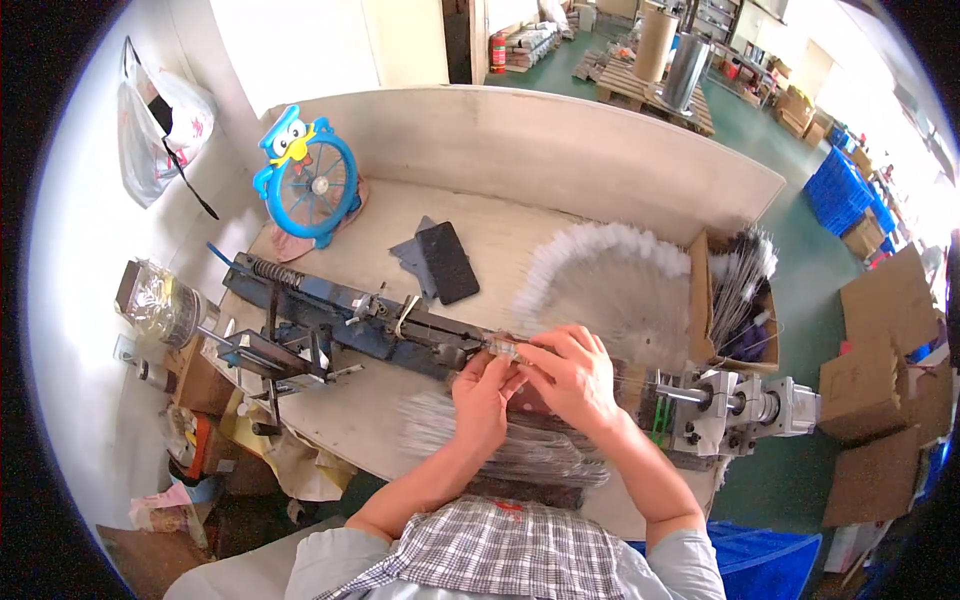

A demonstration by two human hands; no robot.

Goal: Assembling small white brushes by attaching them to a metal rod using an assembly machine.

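Observation:
Both hands meet at the middle of a long dark metal bench machine (330,300). My left hand (481,402) is closed, thumb and fingers pinched together beside the machine's dark clamp end. From the right, my right hand (575,380) reaches over with its fingers bent and pressed together. Between the fingertips is a small clear-and-whitish piece (504,348), too small and too covered to name. Below my wrists lies a bundle of thin wire stems (540,452). Beyond my right hand, white-tipped wire brushes (600,245) are fanned out on the table.
A metal spindle unit (740,410) sits at the table's right end. Behind it stands a cardboard box (703,310) of wire brushes. A black phone (447,262) and a blue cartoon fan (313,185) are farther back. A low board (560,145) edges the far side.

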